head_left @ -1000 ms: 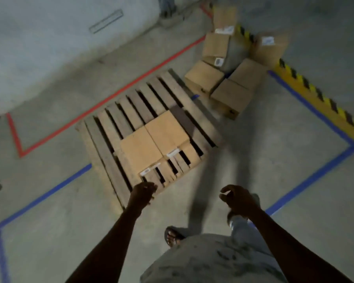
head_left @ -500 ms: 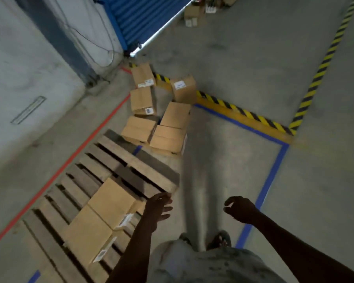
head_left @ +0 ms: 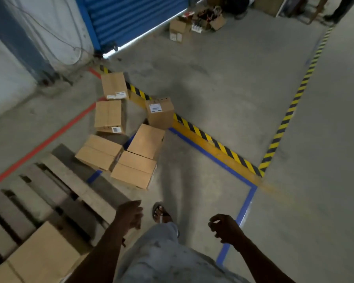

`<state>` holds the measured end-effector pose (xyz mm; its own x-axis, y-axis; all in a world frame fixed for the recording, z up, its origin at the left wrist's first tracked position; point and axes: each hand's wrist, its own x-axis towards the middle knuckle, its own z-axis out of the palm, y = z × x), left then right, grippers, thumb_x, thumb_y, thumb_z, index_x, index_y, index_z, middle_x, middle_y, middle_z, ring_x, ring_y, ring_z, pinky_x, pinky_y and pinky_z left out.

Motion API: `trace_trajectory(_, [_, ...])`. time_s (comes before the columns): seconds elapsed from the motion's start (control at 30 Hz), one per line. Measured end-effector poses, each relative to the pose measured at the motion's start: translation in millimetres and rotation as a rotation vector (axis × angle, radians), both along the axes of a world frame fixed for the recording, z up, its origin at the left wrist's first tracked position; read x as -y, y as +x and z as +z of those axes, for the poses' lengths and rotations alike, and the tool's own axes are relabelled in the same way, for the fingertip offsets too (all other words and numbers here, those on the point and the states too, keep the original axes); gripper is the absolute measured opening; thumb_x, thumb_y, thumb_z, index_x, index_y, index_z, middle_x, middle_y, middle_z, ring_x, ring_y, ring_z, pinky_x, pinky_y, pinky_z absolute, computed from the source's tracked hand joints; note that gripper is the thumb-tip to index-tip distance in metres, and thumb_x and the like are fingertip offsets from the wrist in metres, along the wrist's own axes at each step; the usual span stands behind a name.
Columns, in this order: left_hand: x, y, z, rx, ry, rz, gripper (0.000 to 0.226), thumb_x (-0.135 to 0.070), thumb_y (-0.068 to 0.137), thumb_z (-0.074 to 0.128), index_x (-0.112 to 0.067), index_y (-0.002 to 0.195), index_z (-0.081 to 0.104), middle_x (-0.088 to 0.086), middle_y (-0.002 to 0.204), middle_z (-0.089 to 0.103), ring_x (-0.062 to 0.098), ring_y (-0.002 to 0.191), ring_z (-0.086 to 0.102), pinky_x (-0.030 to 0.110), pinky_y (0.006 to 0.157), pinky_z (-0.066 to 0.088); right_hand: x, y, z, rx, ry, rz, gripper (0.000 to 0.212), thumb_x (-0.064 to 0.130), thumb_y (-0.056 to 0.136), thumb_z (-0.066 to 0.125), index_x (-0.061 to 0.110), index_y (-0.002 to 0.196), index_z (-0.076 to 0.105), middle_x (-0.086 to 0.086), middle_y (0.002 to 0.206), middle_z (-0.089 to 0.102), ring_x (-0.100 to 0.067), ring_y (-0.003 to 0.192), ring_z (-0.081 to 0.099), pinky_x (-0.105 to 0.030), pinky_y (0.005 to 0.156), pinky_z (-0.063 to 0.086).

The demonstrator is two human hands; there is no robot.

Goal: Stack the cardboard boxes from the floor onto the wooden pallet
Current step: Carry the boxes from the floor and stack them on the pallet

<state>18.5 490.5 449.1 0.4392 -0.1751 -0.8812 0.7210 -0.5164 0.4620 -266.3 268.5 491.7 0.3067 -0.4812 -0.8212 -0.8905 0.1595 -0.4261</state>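
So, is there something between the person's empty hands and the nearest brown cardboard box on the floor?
Nothing visible. Bare concrete floor separates the left hand and right hand from the nearest brown cardboard box; the wooden pallet lies off to the left.

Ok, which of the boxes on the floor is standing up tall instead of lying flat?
The box against the yellow-black striped curb, with a white label near its top. It stands upright; the other five in the cluster lie flat.
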Motion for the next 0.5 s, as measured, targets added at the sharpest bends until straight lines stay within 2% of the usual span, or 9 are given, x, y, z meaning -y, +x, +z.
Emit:
trace_trajectory(0.1, [40, 46, -13, -0.024, 0.040, -0.102, 0.024, -0.023, 0.098, 0.074, -0.001, 0.107, 0.070, 0.013, 0.086, 0.071, 0.026, 0.068, 0.063, 0.032, 0.063, 0.050, 46, 63, 0, -0.008, 0.013, 0.084, 0.010, 0.022, 0.095, 0.070, 0.018, 0.104, 0.073, -0.012, 0.092, 0.080, -0.017, 0.066, 0.070, -0.027, 0.052, 0.047])
trace_trajectory(0.17, [59, 80, -22, 0.019, 0.043, -0.127, 0.025, -0.021, 0.096, 0.076, 0.001, 0.107, 0.070, 0.014, 0.082, 0.071, 0.026, 0.064, 0.064, 0.031, 0.060, 0.051, 76, 107, -5, 0.025, 0.021, 0.150, 0.009, 0.015, 0.095, 0.071, 0.017, 0.103, 0.074, -0.013, 0.091, 0.080, -0.020, 0.066, 0.071, -0.028, 0.052, 0.048])
trace_trajectory(0.23, [75, 111, -26, 0.042, 0.054, -0.146, 0.028, -0.021, 0.094, 0.079, 0.002, 0.107, 0.073, 0.017, 0.088, 0.075, 0.031, 0.074, 0.070, 0.040, 0.070, 0.057, 96, 149, -7, 0.060, 0.020, 0.179, 0.014, 0.004, 0.092, 0.067, 0.012, 0.101, 0.074, -0.015, 0.088, 0.078, -0.022, 0.063, 0.067, -0.028, 0.051, 0.044])
trace_trajectory(0.27, [82, 125, -25, 0.044, 0.057, -0.142, 0.026, -0.024, 0.094, 0.079, -0.002, 0.108, 0.074, 0.017, 0.094, 0.076, 0.032, 0.082, 0.072, 0.044, 0.074, 0.058, 105, 171, -8, 0.069, 0.012, 0.197, 0.014, 0.005, 0.089, 0.066, 0.013, 0.099, 0.074, -0.013, 0.085, 0.077, -0.022, 0.062, 0.066, -0.028, 0.051, 0.044])
trace_trajectory(0.37, [106, 162, -23, 0.062, 0.014, -0.087, 0.018, -0.033, 0.096, 0.076, -0.017, 0.104, 0.072, 0.011, 0.102, 0.076, 0.027, 0.089, 0.073, 0.035, 0.070, 0.055, 130, 235, -22, 0.072, 0.001, 0.270, 0.010, 0.023, 0.082, 0.072, 0.020, 0.091, 0.075, -0.008, 0.082, 0.076, -0.020, 0.066, 0.069, -0.028, 0.050, 0.049])
trace_trajectory(0.43, [114, 182, -29, 0.035, 0.025, -0.017, 0.015, -0.031, 0.099, 0.072, -0.016, 0.098, 0.070, 0.008, 0.093, 0.073, 0.021, 0.077, 0.071, 0.029, 0.060, 0.053, 147, 276, -40, 0.037, 0.076, 0.280, 0.019, 0.026, 0.076, 0.067, 0.019, 0.092, 0.076, -0.014, 0.090, 0.077, -0.025, 0.070, 0.070, -0.030, 0.054, 0.050])
trace_trajectory(0.5, [114, 195, -41, -0.019, 0.036, 0.057, 0.023, -0.027, 0.102, 0.067, -0.016, 0.083, 0.063, 0.004, 0.074, 0.061, 0.012, 0.051, 0.058, 0.021, 0.043, 0.040, 162, 313, -65, -0.008, 0.157, 0.284, 0.021, 0.025, 0.075, 0.065, 0.019, 0.091, 0.077, -0.015, 0.091, 0.077, -0.028, 0.069, 0.068, -0.033, 0.056, 0.050])
